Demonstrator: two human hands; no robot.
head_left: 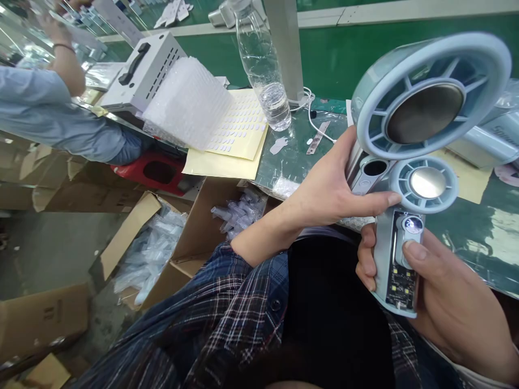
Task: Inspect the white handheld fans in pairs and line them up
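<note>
While 2 hands grip it, the pale-blue plastic fan [409, 162] shows round ribbed grilles.

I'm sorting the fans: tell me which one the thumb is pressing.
The smaller fan, low in the right hand; its thumb rests on the handle's button. The bigger fan sits higher, steadied by the left hand.

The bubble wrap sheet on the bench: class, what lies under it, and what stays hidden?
Under the bubble wrap lies a yellow sticker sheet with rows of small white stickers, showing at its right side. The part of the sheet beneath the wrap is covered, so its stickers cannot be seen.
</note>
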